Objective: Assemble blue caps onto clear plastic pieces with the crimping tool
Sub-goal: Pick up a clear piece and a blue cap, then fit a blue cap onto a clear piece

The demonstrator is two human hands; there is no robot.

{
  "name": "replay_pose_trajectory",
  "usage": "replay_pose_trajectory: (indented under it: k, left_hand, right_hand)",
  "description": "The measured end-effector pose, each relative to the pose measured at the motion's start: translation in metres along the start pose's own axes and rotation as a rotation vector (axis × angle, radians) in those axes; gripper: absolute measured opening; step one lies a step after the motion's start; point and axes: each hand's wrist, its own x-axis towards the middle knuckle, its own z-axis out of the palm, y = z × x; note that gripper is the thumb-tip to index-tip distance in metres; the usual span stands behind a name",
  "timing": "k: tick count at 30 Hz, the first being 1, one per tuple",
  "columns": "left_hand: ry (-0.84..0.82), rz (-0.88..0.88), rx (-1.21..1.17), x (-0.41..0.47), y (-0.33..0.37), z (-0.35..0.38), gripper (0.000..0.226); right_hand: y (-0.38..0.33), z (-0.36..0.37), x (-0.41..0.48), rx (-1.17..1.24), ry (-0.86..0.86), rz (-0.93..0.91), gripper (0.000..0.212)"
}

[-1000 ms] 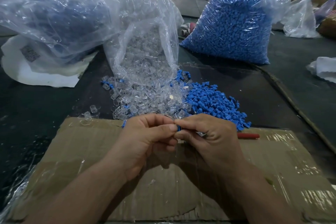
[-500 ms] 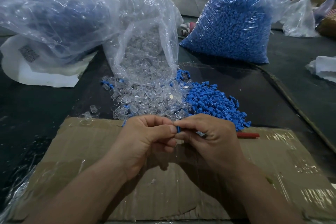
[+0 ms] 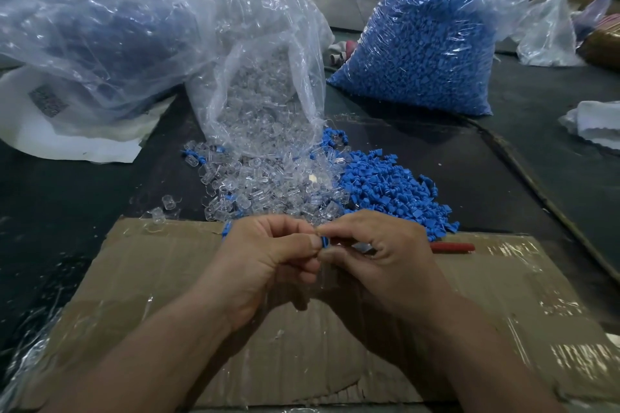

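Observation:
My left hand (image 3: pixel 268 255) and my right hand (image 3: pixel 382 255) meet fingertip to fingertip above the cardboard sheet (image 3: pixel 167 278). Between them a small blue cap (image 3: pixel 324 241) shows, pinched by both hands. My right hand also holds a tool; its red handle (image 3: pixel 453 247) sticks out to the right, and its metal part (image 3: pixel 364 247) shows by the thumb. Any clear piece in my fingers is hidden. A heap of loose clear pieces (image 3: pixel 268 188) and a heap of blue caps (image 3: pixel 392 191) lie just beyond my hands.
An open bag of clear pieces (image 3: pixel 265 84) spills toward me. A full bag of blue caps (image 3: pixel 426 47) stands at the back right, a large crumpled plastic bag (image 3: pixel 100 27) at the back left. A white cloth (image 3: pixel 593 124) lies at the right edge on the dark table (image 3: pixel 67 204).
Both hands stay together in nearly the same spot; the fingers have shifted slightly around the blue cap.

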Motion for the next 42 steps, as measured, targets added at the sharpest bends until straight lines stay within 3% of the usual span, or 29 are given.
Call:
replay_pose_trajectory:
  k: [4,9,20,35,42]
  left_hand:
    - [-0.017,-0.024,-0.014,0.001,0.0,-0.002,0.006]
    - [0.009,-0.02,-0.014,0.003,-0.001,-0.004,0.009]
    - [0.012,0.02,-0.043,0.003,-0.004,-0.004,0.006]
    - [-0.007,-0.008,-0.019,0.003,-0.003,-0.007,0.006]
    - [0.006,-0.005,-0.014,0.002,-0.002,-0.006,0.007]
  right_hand:
    - [0.003,-0.017,0.0,-0.09,-0.119,0.25,0.046]
    - [0.016,-0.044,-0.004,-0.272,-0.255,0.46,0.053]
    - [0.019,-0.055,-0.025,-0.485,-0.533,0.542,0.094]
    - [0.026,-0.052,-0.012,-0.459,-0.571,0.614,0.084]
    - [0.025,-0.054,-0.018,-0.474,-0.512,0.542,0.057]
